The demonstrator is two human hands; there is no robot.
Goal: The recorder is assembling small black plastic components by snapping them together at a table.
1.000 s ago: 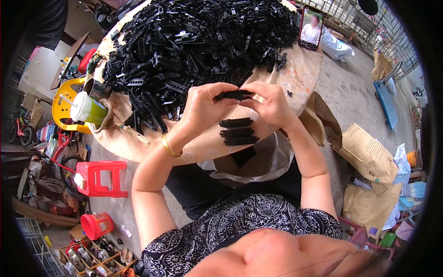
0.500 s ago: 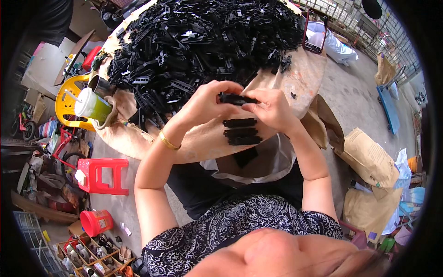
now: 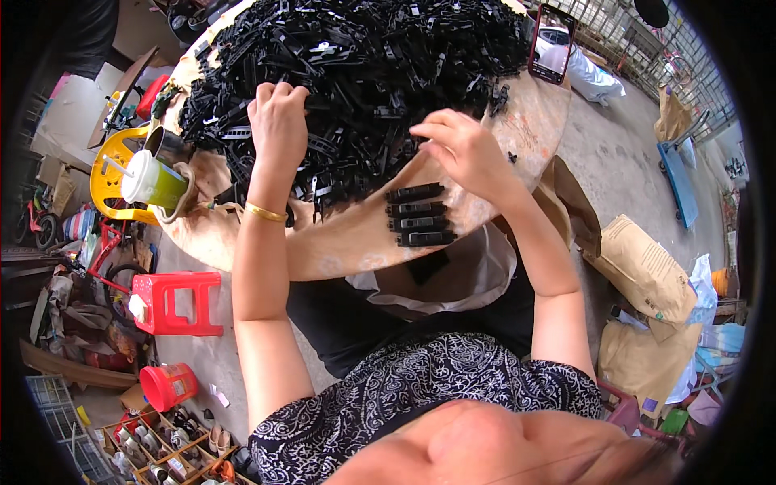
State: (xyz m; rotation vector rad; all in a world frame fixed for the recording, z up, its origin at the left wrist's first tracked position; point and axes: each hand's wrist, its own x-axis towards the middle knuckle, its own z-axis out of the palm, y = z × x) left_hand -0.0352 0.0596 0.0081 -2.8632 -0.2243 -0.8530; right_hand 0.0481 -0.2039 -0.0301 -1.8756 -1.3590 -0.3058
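Note:
A big heap of small black plastic parts (image 3: 364, 73) covers most of the cloth-covered table (image 3: 529, 129). Over the left part of that heap is my left hand (image 3: 279, 125), its fingers bent down among the pieces. The fingertips are hidden, so what they grip cannot be made out. My right hand (image 3: 467, 153) is raised above the bare cloth by the heap's right edge, fingers loosely apart and holding nothing. In front of it, at the near table edge, several long black clip-like parts (image 3: 419, 213) lie side by side in a row.
A phone (image 3: 552, 44) stands at the table's far right. Left of the table, a lidded cup with a straw (image 3: 153, 182) sits by a yellow chair (image 3: 109, 179). A red stool (image 3: 178, 303) is below. An open white sack (image 3: 497, 271) hangs beneath the near edge.
The black part that both hands held now lies at the far end of the row. My left hand has moved away to the heap; my right has lifted slightly and opened.

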